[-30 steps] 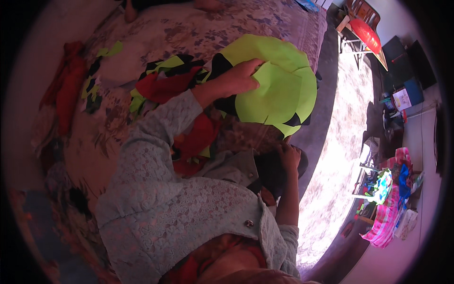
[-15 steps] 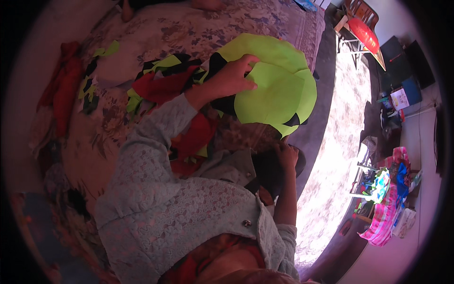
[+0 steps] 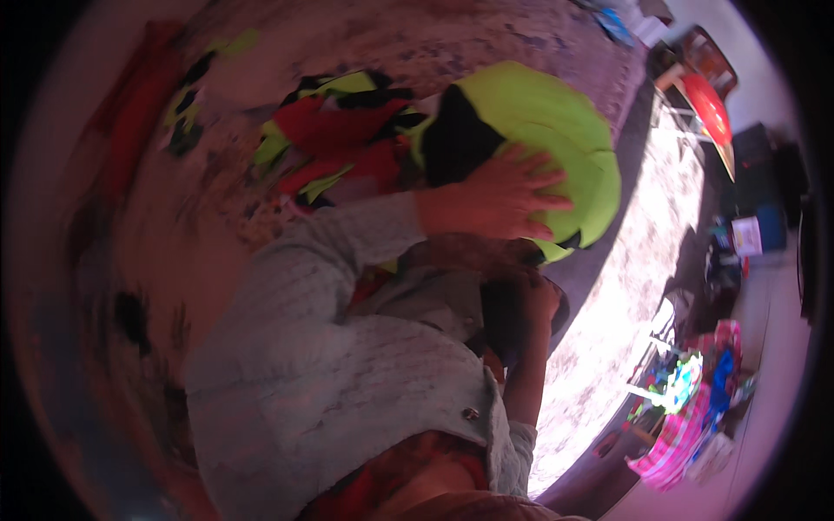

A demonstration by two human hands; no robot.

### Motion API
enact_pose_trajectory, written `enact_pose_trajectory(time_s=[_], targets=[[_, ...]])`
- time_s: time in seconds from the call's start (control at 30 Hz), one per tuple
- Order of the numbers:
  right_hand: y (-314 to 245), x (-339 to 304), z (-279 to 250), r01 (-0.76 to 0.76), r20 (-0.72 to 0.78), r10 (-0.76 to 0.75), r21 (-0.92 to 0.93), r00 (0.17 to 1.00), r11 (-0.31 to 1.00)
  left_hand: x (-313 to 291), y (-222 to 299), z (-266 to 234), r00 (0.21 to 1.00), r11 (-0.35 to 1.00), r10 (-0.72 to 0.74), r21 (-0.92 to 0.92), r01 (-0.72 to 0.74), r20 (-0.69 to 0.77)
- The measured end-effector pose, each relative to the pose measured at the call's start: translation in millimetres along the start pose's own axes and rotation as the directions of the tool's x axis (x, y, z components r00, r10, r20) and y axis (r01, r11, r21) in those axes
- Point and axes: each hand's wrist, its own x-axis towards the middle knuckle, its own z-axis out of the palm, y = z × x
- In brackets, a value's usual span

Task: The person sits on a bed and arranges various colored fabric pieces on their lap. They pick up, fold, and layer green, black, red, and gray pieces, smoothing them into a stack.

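A rounded neon yellow-green fabric piece with black patches bulges out in front of me. My left hand lies on its near side with the fingers spread over the cloth, not gripping it. Below it, my right hand is beside my dark-covered knee, near the lower edge of the fabric. Its fingers are blurred and partly hidden, so what they hold, if anything, does not show.
Red, black and yellow-green cloth pieces lie heaped left of the fabric on a floral bedspread. More scraps lie farther left, near a red cloth. At right are a sunlit floor strip and pink checked cloth.
My left hand has gone from pinching the fabric's upper edge to lying spread on it. The fabric has turned, showing more of its black patch. The whole view has shifted slightly.
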Motion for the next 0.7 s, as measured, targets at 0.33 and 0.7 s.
enact_pose_trajectory(time_s=[0.33, 0.7], targets=[[-12.0, 4.9, -14.8, -0.001, 0.184, 0.017, -0.091, 0.983, 0.996, -3.5, 1.8, 4.3, 0.989, 0.996, -0.038, -0.088, 0.026, -0.144], [0.2, 4.6, -2.9, 0.042, 0.159, -0.024, -0.114, 0.987, 0.993, -148.3, -112.5, -38.6, 0.706, 0.845, -0.305, 0.159, 0.51, -0.639]])
